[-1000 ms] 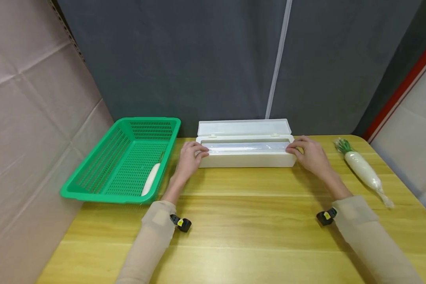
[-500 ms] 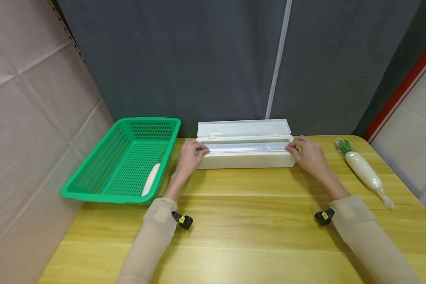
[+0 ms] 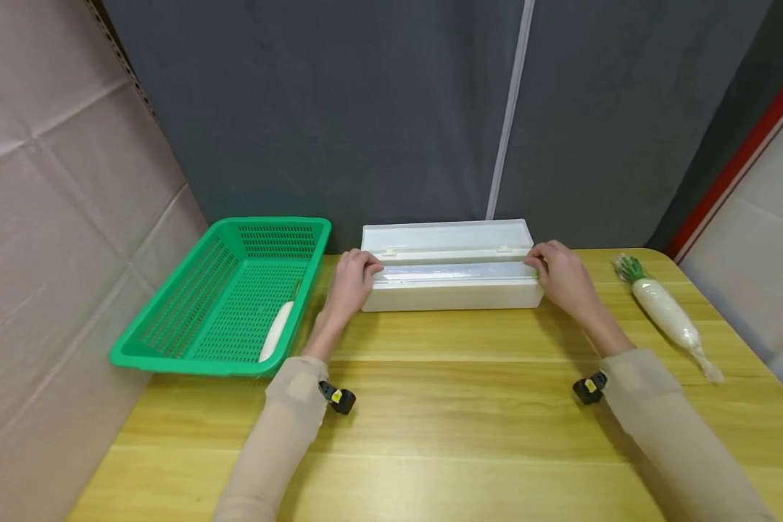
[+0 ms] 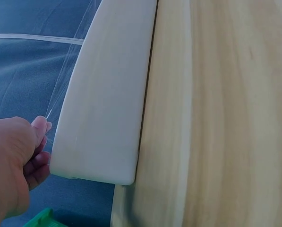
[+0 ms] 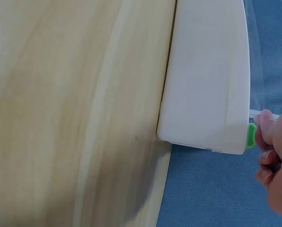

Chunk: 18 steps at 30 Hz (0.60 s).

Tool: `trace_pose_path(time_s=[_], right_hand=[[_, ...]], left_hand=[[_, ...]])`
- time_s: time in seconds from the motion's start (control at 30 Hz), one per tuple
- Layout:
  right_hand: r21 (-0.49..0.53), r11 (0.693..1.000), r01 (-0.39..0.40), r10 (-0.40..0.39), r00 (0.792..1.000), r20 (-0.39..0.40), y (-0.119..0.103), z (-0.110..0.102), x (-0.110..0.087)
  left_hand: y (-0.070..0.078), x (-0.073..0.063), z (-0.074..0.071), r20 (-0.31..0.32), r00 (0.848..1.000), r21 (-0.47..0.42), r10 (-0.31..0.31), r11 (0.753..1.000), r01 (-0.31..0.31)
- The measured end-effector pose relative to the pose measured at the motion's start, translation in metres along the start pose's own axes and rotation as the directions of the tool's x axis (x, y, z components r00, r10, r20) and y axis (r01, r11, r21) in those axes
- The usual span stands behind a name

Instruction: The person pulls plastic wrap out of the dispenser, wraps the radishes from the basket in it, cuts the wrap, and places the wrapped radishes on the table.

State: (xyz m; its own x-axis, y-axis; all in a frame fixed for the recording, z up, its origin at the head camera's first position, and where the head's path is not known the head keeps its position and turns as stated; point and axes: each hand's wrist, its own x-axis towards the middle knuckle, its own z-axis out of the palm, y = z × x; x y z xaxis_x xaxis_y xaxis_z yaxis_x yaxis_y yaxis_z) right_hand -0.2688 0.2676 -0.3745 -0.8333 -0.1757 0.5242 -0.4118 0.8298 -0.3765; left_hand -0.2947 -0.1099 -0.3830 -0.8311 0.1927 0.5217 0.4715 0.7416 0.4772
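Note:
A long white cling film dispenser box [image 3: 453, 296] stands at the back of the table, its lid [image 3: 446, 235] tipped back. Clear cling film [image 3: 450, 272] stretches across its opening between both hands. At the box's left end my left hand [image 3: 351, 283] pinches one corner of the film between thumb and fingertips; the left wrist view shows the film drawn taut from that pinch. My right hand [image 3: 564, 279] pinches the opposite corner at the right end. Close to the right fingers sits a small green slider [image 5: 251, 135] on the box edge.
A green plastic basket [image 3: 122, 351] stands on the left, with a white radish [image 3: 277, 331] inside. Toward the right edge of the wooden table [image 3: 457, 435] lies a film-wrapped white radish [image 3: 667, 312] with green stems. A dark curtain [image 3: 339, 109] hangs behind.
Both hands have risen slightly from the box's front edge, lifting the film between them. The green slider has come into sight by the right hand. Basket and radishes stay put.

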Motion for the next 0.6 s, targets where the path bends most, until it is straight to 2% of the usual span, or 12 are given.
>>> trace_pose_path(time_s=[0.13,0.27,0.6], right_hand=[[0.0,1.0,0.017,-0.017,1.0,-0.019,0.001,0.003,0.006],[-0.02,0.999,0.031,-0.032,0.999,-0.024,0.004,0.006,0.013],[-0.028,0.999,0.022,-0.022,1.0,-0.007,0.009,0.007,0.023]], left_hand=[[0.002,0.006,0.0,-0.001,1.0,0.049,0.005,0.999,-0.005],[0.004,0.011,-0.001,0.013,1.0,0.076,-0.016,0.997,0.015],[0.006,0.022,-0.002,0.015,0.998,0.065,-0.068,0.996,0.067]])
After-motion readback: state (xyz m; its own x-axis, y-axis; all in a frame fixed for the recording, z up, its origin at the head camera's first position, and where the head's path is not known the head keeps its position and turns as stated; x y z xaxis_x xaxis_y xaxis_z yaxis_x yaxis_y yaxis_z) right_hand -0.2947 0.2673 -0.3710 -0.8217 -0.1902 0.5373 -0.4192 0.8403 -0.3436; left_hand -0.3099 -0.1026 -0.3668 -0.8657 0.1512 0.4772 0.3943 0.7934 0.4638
